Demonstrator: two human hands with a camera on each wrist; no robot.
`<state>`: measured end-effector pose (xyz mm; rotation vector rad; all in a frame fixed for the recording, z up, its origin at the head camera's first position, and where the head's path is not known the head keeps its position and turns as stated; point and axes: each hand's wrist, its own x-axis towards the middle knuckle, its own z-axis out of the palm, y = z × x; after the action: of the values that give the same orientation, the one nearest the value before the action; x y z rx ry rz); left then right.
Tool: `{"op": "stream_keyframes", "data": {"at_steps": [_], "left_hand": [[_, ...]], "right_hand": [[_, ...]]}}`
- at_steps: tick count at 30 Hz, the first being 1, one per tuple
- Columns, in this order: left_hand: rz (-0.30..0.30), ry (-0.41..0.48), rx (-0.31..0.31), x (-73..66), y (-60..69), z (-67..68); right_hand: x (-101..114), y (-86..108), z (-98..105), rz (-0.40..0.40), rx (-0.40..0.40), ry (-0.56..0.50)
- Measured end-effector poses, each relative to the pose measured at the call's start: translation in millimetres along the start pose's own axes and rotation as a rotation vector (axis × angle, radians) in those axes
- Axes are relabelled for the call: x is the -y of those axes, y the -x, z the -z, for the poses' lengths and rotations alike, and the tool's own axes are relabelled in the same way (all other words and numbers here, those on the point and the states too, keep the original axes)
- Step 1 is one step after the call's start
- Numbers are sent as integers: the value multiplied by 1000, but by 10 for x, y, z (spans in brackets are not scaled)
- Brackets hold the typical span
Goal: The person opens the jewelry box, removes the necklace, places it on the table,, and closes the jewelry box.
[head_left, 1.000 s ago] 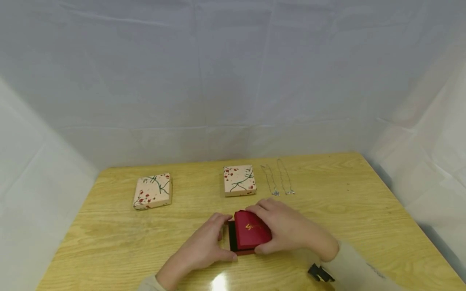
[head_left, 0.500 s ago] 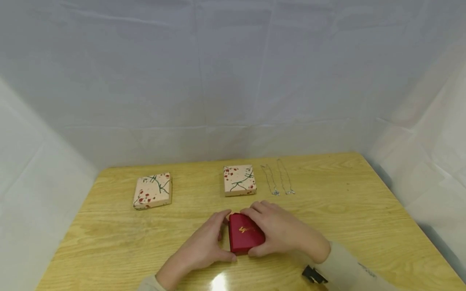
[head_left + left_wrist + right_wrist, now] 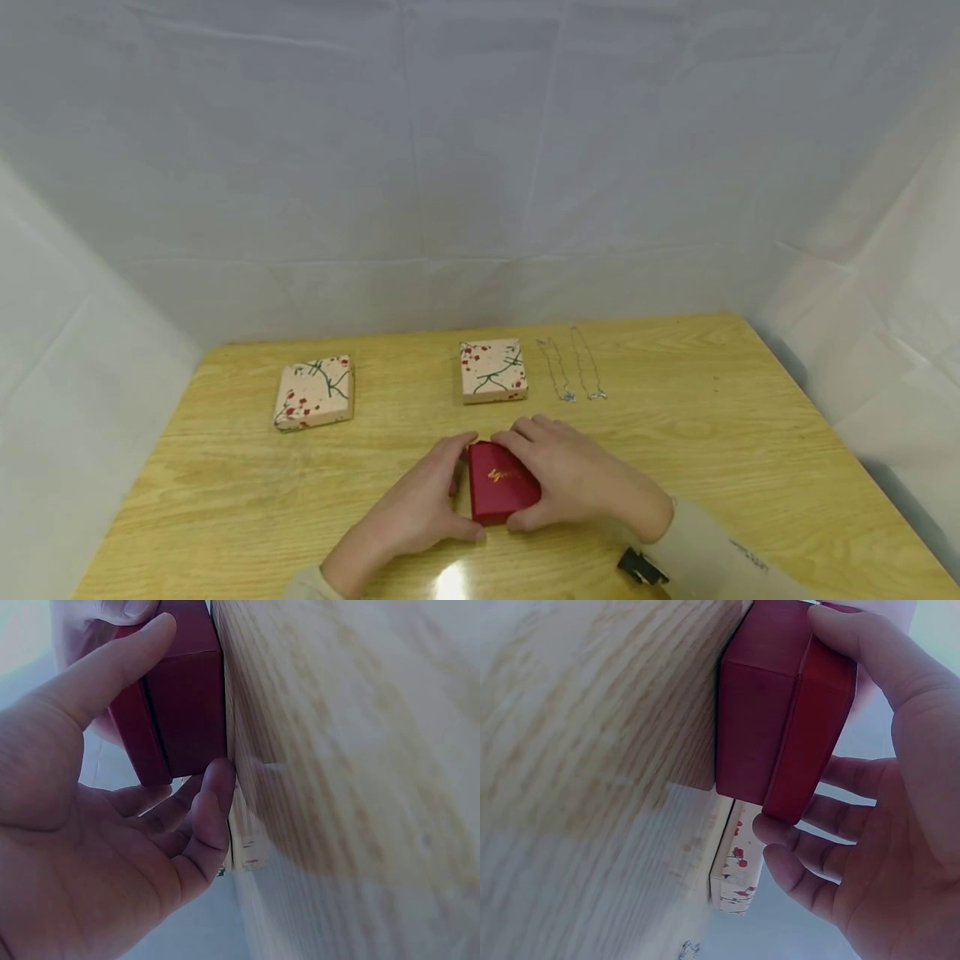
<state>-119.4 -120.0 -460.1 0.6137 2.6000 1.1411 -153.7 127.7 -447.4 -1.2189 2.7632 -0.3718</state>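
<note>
On the far left of my head view, a flower-patterned box (image 3: 315, 392) lies flat on the wooden table (image 3: 225, 500), well apart from both hands. Next across I have the left hand (image 3: 420, 504), its thumb and fingers curled about the left end of the red box (image 3: 501, 487), thumb along the near side and fingertips at the far one. The red box sits flat near the front of the table, between the two hands. Its lid (image 3: 810, 742) rests on the base (image 3: 189, 712), a dark seam showing between them in my left wrist view; I can't tell whether it is fully down. Behind lies a second flower-patterned box (image 3: 493, 371). The right hand (image 3: 570, 471) comes next, gripping the lid between thumb and fingers. Beyond, two fine necklaces (image 3: 567, 397) lie side by side towards the back, touched by neither hand.

I read the step in hand as fitting the lid onto the base. To my mind the next move calls for the left hand to brace the base while the right presses the lid down evenly, then releases without dragging it askew.
</note>
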Motion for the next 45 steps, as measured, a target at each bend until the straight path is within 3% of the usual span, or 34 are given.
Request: {"op": "stream_keyframes", "data": {"at_steps": [16, 25, 45], "left_hand": [[-18, -35, 11, 9, -1, 11], [-14, -32, -1, -1, 3, 0], [5, -60, 15, 21, -8, 9]], "right_hand": [[2, 0, -53, 22, -27, 23], [-41, 72, -26, -53, 13, -9], [-76, 98, -96, -53, 5, -15]]}}
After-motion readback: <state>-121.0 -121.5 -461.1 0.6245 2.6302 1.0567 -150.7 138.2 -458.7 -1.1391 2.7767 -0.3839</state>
